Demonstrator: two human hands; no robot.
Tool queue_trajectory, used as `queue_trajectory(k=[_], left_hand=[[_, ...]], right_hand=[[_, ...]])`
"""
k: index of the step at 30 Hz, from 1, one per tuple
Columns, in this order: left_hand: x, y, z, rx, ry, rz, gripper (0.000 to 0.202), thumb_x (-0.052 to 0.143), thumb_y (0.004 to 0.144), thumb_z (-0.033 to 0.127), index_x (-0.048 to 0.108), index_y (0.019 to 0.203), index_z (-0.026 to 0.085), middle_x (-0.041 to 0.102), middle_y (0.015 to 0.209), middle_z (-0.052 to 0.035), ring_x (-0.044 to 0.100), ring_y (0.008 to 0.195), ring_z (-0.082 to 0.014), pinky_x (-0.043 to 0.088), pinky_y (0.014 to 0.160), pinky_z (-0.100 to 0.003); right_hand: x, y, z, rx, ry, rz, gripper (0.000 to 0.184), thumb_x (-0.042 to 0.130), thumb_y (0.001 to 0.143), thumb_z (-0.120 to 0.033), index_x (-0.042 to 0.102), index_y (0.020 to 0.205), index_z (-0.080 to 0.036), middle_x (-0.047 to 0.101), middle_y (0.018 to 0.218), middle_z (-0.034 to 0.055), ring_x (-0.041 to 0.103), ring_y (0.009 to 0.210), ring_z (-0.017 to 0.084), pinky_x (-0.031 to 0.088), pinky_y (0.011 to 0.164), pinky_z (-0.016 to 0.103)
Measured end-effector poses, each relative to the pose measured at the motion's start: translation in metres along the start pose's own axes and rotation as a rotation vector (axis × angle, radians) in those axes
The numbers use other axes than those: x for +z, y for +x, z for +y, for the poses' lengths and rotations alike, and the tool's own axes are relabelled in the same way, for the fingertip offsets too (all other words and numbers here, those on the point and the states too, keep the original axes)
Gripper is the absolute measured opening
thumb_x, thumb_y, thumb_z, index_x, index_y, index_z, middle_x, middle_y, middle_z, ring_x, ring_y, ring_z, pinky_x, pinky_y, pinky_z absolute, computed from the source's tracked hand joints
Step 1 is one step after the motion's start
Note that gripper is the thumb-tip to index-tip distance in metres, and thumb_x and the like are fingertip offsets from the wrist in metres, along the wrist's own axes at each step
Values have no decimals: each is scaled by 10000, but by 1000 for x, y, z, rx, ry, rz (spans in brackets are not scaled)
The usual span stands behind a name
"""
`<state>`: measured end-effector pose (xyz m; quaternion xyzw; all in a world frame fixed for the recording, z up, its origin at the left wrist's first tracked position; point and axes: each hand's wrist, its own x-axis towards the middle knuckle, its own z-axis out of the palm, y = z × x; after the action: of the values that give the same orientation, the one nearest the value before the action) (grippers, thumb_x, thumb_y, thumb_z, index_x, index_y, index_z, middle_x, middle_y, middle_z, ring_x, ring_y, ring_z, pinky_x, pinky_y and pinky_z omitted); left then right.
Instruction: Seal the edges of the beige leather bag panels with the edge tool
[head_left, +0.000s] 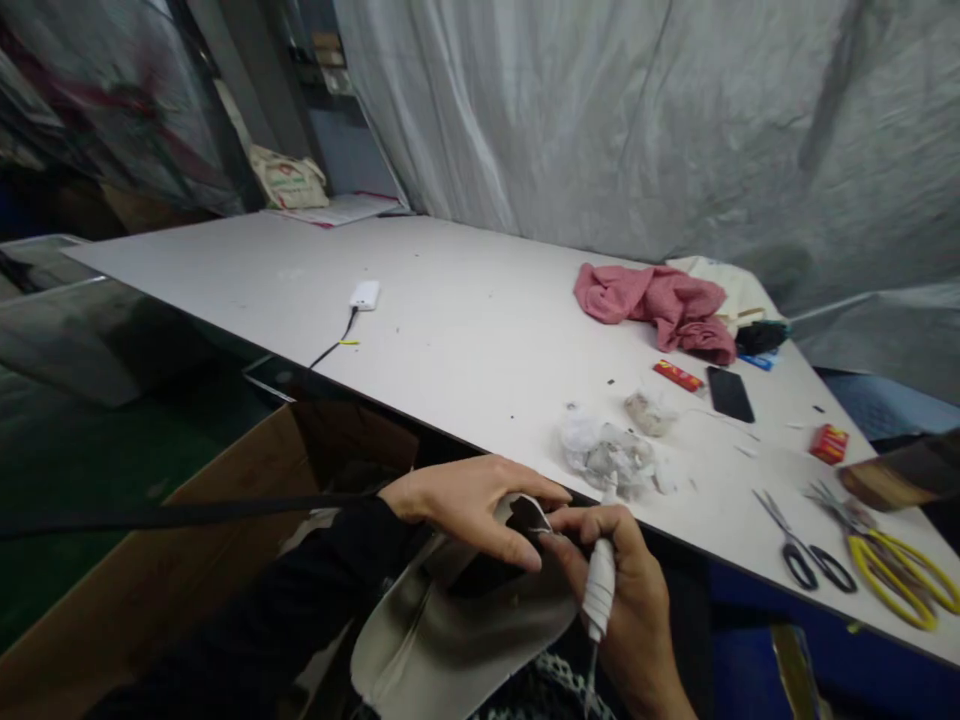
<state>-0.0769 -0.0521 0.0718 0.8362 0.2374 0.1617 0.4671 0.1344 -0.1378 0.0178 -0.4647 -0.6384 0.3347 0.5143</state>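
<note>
A pale, curved leather-like piece, shaped somewhat like a shoe upper, is held below the table's front edge. My left hand is closed over its upper rim, with the thumb across the opening. My right hand pinches the same rim between thumb and forefinger. Also in that hand is a slim tool with a white-wrapped handle; a thin metal shank points down from it. Its lower tip is hidden or too small to make out. Just beyond my hands lies crumpled clear plastic on the table.
On the white table lie black-handled scissors, yellow-handled scissors, a phone, small red boxes and a pink cloth. Another person's blurred hand reaches in at right. A cardboard box stands at left.
</note>
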Motion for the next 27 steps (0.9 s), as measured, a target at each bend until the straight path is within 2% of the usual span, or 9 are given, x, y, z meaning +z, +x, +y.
queue_trajectory(k=[5, 10, 13, 15, 17, 20, 22, 24, 27], left_hand=[[9, 10, -7, -183, -73, 54, 411, 743, 802, 193, 778, 1211, 191, 801, 1095, -67, 726, 994, -259, 544, 882, -321], [30, 20, -9, -295, -141, 260, 242, 777, 773, 256, 804, 991, 156, 785, 885, -30, 691, 854, -210, 514, 792, -287], [31, 18, -3, -299, -206, 318, 120, 781, 746, 246, 776, 831, 161, 753, 791, -4, 656, 795, -181, 490, 766, -269], [17, 8, 2, -348, -278, 311, 101, 787, 727, 243, 735, 758, 163, 716, 729, 11, 623, 733, -160, 468, 708, -252], [-8, -6, 5, -433, -339, 358, 151, 795, 715, 266, 684, 707, 164, 654, 659, 22, 578, 652, -144, 429, 626, -239], [-51, -24, -1, -512, -523, 578, 292, 835, 685, 377, 643, 787, 182, 630, 674, 23, 569, 608, -149, 447, 600, -251], [-63, -26, -10, -557, -632, 634, 343, 852, 664, 398, 605, 778, 189, 603, 656, 29, 535, 563, -133, 422, 558, -241], [-54, -18, -21, -592, -712, 600, 369, 866, 649, 407, 586, 739, 185, 574, 623, 35, 501, 539, -119, 384, 539, -230], [-6, 8, -38, -643, -749, 475, 383, 892, 617, 416, 624, 700, 155, 573, 598, 31, 476, 540, -110, 344, 551, -230]], right_hand=[[0, 6, 7, -20, -18, 172, 255, 746, 929, -242, 498, 875, -254, 772, 908, -9, 743, 781, 145, 575, 672, 207], [7, 10, 12, -16, 14, 224, 248, 747, 929, -257, 505, 873, -249, 771, 914, -2, 751, 812, 158, 585, 704, 233], [5, 9, 6, -19, 23, 222, 226, 754, 926, -281, 533, 891, -245, 766, 908, 1, 752, 800, 162, 591, 712, 247], [-2, 7, 4, 2, 13, 236, 159, 724, 958, -309, 581, 977, -242, 766, 930, 15, 757, 833, 174, 601, 750, 273], [-16, 6, 6, 15, 34, 298, 149, 647, 1016, -349, 596, 1098, -237, 769, 960, 33, 764, 856, 190, 613, 792, 318], [-43, 7, 22, 45, 93, 411, 342, 525, 1066, -481, 576, 1281, -220, 777, 994, 67, 766, 844, 216, 623, 768, 366], [-61, 11, 36, 105, 84, 437, 529, 470, 1051, -608, 592, 1358, -193, 776, 1016, 98, 754, 824, 229, 616, 720, 371], [-74, 15, 50, 183, 30, 461, 611, 471, 1024, -668, 670, 1305, -164, 775, 1007, 116, 738, 803, 229, 610, 733, 382], [-81, 21, 65, 283, -49, 496, 531, 570, 989, -632, 752, 1139, -157, 775, 981, 105, 736, 811, 225, 615, 797, 391]])
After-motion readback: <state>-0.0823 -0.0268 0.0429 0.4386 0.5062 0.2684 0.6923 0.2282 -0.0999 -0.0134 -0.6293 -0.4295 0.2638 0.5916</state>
